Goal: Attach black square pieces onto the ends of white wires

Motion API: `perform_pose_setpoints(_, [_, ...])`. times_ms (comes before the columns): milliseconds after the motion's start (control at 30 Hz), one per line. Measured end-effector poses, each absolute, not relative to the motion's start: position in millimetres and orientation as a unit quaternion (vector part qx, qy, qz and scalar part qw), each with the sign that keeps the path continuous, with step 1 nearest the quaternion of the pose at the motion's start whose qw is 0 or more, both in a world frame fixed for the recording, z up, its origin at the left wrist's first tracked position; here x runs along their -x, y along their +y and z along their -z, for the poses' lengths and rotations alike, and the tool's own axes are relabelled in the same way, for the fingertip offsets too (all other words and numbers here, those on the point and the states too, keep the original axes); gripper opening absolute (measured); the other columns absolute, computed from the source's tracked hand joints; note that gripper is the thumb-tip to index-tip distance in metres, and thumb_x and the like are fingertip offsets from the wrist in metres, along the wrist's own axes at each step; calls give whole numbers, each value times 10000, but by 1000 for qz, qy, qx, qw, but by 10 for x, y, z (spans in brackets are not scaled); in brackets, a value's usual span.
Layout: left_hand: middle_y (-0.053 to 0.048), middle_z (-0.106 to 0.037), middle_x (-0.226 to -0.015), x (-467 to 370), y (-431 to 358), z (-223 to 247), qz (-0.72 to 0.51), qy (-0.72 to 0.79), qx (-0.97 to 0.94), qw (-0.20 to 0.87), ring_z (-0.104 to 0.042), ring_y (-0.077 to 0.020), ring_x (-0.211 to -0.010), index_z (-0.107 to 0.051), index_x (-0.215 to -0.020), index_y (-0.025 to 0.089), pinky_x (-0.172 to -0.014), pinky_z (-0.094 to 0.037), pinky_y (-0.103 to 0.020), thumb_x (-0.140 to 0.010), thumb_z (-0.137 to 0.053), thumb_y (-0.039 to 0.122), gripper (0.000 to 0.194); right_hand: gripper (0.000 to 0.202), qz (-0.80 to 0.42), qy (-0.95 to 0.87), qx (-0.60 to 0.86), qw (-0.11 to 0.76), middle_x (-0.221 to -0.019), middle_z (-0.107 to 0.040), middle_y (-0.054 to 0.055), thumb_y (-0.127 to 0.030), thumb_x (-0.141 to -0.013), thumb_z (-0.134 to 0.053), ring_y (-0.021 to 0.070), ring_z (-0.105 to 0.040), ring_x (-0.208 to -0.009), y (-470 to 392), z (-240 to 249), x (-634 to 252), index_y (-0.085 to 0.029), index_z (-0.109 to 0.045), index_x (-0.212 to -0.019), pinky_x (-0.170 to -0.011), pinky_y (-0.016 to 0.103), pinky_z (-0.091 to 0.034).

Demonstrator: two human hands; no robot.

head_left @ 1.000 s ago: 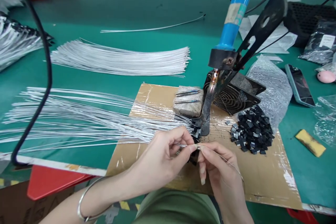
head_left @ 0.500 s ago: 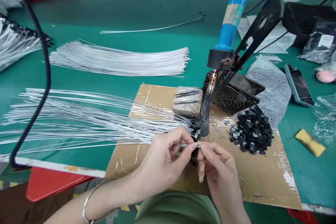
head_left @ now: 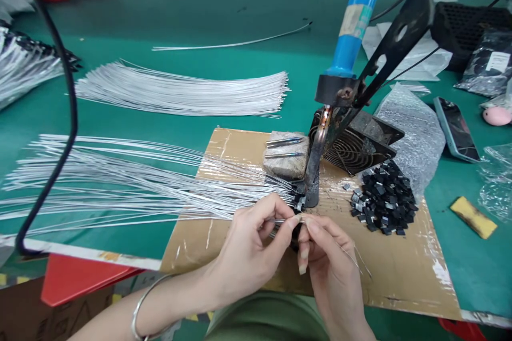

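Left hand (head_left: 250,253) and right hand (head_left: 336,261) meet fingertip to fingertip above the near part of the cardboard sheet (head_left: 404,277) on the green desk (head_left: 224,10). Left grips a white wire (head_left: 277,220) between thumb and fingers; the wire lies across the inside of that hand, its end at the pinch. Right has thumb and forefinger pressed together at the same spot, grasping a fine strand (head_left: 365,264) whose tail passes beyond the knuckles and hangs out to the right (whether strand and wire are joined, the covering fingertips do not let me tell). Just beyond the pinch, the dark ends of a loose spread of white wires (head_left: 160,178) gather by the foot of the soldering iron stand; the spread itself runs away to the left, past the left hand. Blue soldering iron (head_left: 348,45) leans above, its bent metal end pointing down, near both hands. Beside it, a grey block (head_left: 286,165) with metal tips resting on top. Small black pieces (head_left: 384,200) lie heaped to the right, well apart from the right hand. Farther back on the left, a neat stack of white wires (head_left: 184,90), untouched by either hand.
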State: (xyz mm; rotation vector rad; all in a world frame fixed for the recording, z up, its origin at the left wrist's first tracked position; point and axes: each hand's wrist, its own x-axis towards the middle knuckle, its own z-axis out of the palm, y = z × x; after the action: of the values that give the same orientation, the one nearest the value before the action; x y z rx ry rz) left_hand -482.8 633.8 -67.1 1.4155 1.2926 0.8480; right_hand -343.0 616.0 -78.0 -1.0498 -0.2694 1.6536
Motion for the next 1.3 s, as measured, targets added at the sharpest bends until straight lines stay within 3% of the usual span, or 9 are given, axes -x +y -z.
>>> perform_pose_setpoints(233, [-14,-652,-665,4795,6360,644,-363,538,-529,547,-573,-124,-556,-603,-824,194,-498,-422,-218,-956,-641,308,179,235,-697,-109,440,555,-584,-665,-19,-381,-721,-926,41,-573,-420,6158,773,3457,-168,-838,-769,-403,95,-511])
perform_pose_setpoints(533, [7,-605,-636,4780,6401,587,-359,552,-511,553,-474,-104,-529,-595,-810,191,-470,-357,-205,-948,-631,345,210,202,-689,-176,435,552,-758,-746,8,-396,-885,-806,93,-686,-581,6115,840,3338,-221,-852,-976,-553,174,-621])
perform_pose_setpoints(733, [27,-570,-600,4800,6388,599,-360,549,-532,535,-425,-98,-518,-613,-816,190,-467,-308,-213,-967,-623,333,208,131,-661,-214,476,539,-646,-742,-7,-347,-852,-845,103,-689,-517,6103,860,3337,-233,-852,-916,-555,190,-626])
perform_pose_setpoints(967, [5,-630,-625,4793,6391,597,-367,547,-552,511,-462,-100,-507,-623,-806,184,-467,-338,-222,-978,-607,299,207,129,-653,-222,483,540,-674,-755,5,-344,-852,-842,118,-690,-518,6120,840,3347,-229,-852,-907,-547,214,-628])
perform_pose_setpoints(1300, [35,-539,-600,4820,6351,628,-366,538,-585,484,-395,-97,-502,-656,-818,182,-477,-317,-242,-994,-605,280,208,112,-653,-234,481,537,-675,-750,-5,-341,-851,-842,103,-687,-516,6112,818,3315,-229,-843,-849,-548,189,-612])
